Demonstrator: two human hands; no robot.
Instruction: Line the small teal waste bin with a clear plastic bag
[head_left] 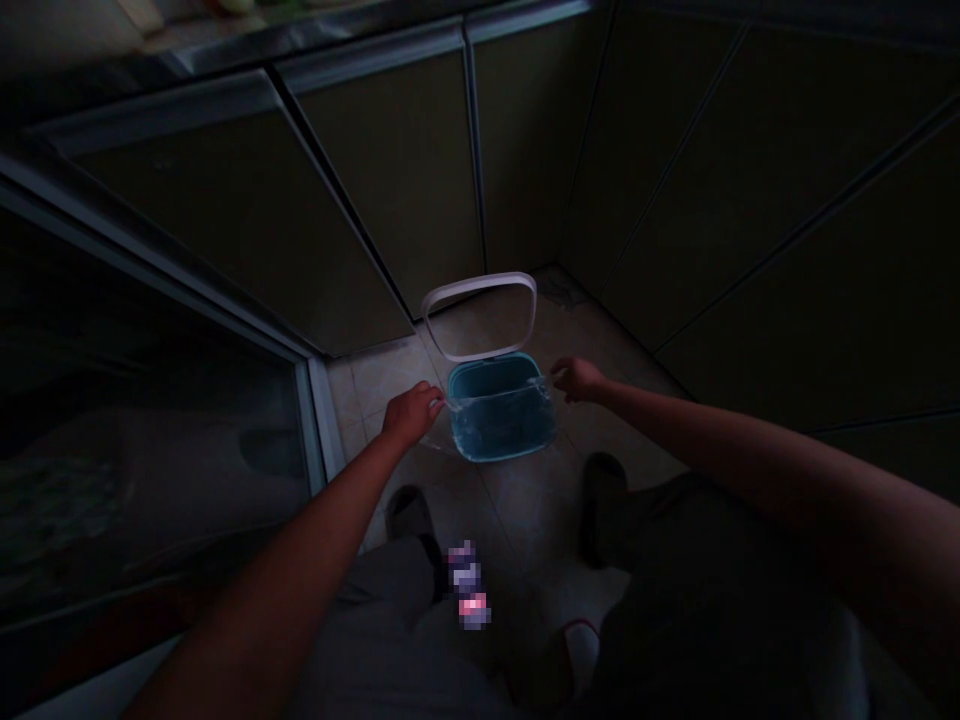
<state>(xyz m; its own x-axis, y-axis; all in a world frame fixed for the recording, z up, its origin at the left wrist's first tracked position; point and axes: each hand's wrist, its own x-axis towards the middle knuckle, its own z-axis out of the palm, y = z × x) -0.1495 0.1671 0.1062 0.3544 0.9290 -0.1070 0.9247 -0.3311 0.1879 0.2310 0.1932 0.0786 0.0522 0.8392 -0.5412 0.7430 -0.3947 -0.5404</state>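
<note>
A clear plastic bag (499, 412) is stretched between my two hands, across the mouth of a blue bin (495, 452). My left hand (412, 412) pinches the bag's left edge, just beside the bin's rim. At the right, my right hand (577, 380) has its fingers closed at the bag's other edge. Behind the opening, the bin's pale rim frame (534, 310) stands tilted up. Through the see-through film the bin's inside shows.
The bin stands on a tiled floor (375, 375) between my feet. Cabinet doors (390, 150) rise behind it and to the right. A glass door frame (311, 415) stands at the left. A small blurred item (469, 585) appears below the bin. The room is dim.
</note>
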